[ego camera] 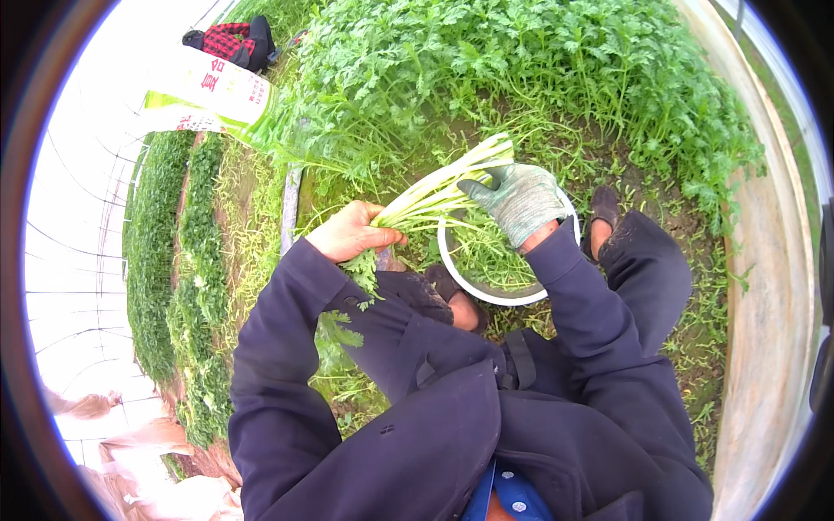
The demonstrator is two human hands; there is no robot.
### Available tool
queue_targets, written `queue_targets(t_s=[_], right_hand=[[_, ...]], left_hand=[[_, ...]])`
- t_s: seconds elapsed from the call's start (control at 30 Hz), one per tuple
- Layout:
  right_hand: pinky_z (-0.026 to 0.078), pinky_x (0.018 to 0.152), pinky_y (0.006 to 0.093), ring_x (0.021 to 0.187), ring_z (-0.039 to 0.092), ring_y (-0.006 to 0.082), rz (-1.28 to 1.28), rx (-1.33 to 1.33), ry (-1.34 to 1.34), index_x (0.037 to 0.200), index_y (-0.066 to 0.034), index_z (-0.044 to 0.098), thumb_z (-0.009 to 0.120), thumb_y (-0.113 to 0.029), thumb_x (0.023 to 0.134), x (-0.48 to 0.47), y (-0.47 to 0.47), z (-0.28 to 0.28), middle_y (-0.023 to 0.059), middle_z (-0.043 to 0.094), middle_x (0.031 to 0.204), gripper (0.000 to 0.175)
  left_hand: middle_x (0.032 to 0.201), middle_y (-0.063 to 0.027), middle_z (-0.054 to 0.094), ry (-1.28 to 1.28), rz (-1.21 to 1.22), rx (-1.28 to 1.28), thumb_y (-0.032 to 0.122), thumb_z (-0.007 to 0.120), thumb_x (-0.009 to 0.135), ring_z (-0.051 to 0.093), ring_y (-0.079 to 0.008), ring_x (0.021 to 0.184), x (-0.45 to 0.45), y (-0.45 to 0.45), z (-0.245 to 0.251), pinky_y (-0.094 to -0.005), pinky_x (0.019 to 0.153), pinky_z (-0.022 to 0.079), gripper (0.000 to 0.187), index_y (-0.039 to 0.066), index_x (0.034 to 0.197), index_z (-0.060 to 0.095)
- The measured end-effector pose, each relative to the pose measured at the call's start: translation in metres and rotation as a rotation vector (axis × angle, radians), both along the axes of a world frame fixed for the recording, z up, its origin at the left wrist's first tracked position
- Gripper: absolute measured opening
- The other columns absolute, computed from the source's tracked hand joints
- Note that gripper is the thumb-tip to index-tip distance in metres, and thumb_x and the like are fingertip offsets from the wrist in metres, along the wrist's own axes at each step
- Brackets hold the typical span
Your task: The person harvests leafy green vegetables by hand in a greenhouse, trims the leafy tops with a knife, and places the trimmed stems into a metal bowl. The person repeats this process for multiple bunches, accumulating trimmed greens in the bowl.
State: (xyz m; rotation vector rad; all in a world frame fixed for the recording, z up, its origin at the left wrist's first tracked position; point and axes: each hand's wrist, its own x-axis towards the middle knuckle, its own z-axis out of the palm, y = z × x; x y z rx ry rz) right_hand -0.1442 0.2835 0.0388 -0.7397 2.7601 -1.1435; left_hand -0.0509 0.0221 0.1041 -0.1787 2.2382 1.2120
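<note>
My bare left hand grips a bunch of leafy greens, which look like garland chrysanthemum. The pale stems point up and to the right, and some leaves hang below the fist. My right hand, in a grey-green knit glove, is against the cut stem ends. Its thumb and forefinger are a little apart, and its other fingertips are hidden. Beneath that hand stands a round white-rimmed tub between my feet. Loose green leaves and sprigs lie inside it.
Dense uncut greens grow ahead. A printed white-and-green sack lies at upper left, near a person in a checked top. More crop rows run along the left. Pale sheeting borders the right side.
</note>
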Motion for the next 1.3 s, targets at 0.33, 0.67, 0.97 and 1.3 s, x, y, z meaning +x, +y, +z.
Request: queue_targets(t_s=[0.33,0.67,0.97,1.3], right_hand=[[0.053,0.068,0.0419,0.071,0.069,0.0305,-0.262,0.141,0.116,0.093,-0.0150,0.077,0.063,-0.043,0.091,-0.011,0.004,-0.031,0.0115,0.072,0.079,0.032],[0.052,0.095,0.0370,0.109,0.067,0.0269,0.063,-0.091,-0.406,0.137,-0.0078,0.056,0.084,-0.043,0.072,-0.011,0.023,-0.108,0.0160,0.067,0.123,0.078],[0.051,0.094,0.0285,0.105,0.065,0.0177,0.287,-0.804,-0.706,0.130,0.0011,0.060,0.070,-0.018,0.091,-0.017,0.015,-0.063,0.0095,0.068,0.119,0.045],[0.054,0.070,0.0280,0.078,0.067,0.0149,0.310,-0.745,-0.637,0.118,0.0035,0.064,0.070,-0.019,0.091,-0.022,0.006,-0.077,0.0090,0.073,0.094,0.036]], left_hand=[[0.086,-0.0050,0.073,0.046,0.025,-0.233,0.021,0.074,0.085,0.063,-0.0115,0.078,0.005,-0.009,-0.016,-0.0286,0.076,0.049,0.031,0.001,0.108,0.073],[0.096,-0.0047,0.073,-0.013,0.215,0.250,0.015,0.068,0.091,0.055,-0.0082,0.068,0.012,-0.039,-0.004,-0.0259,0.067,0.049,0.022,-0.001,0.106,0.070],[0.096,-0.0056,0.073,-0.025,0.137,0.270,0.016,0.070,0.090,0.056,-0.0080,0.069,0.008,-0.020,0.014,-0.0254,0.064,0.049,0.024,-0.002,0.106,0.070],[0.091,-0.0068,0.072,-0.005,0.063,0.229,0.016,0.069,0.092,0.059,-0.0108,0.063,0.002,-0.001,0.013,-0.0262,0.058,0.049,0.024,-0.004,0.104,0.069]])
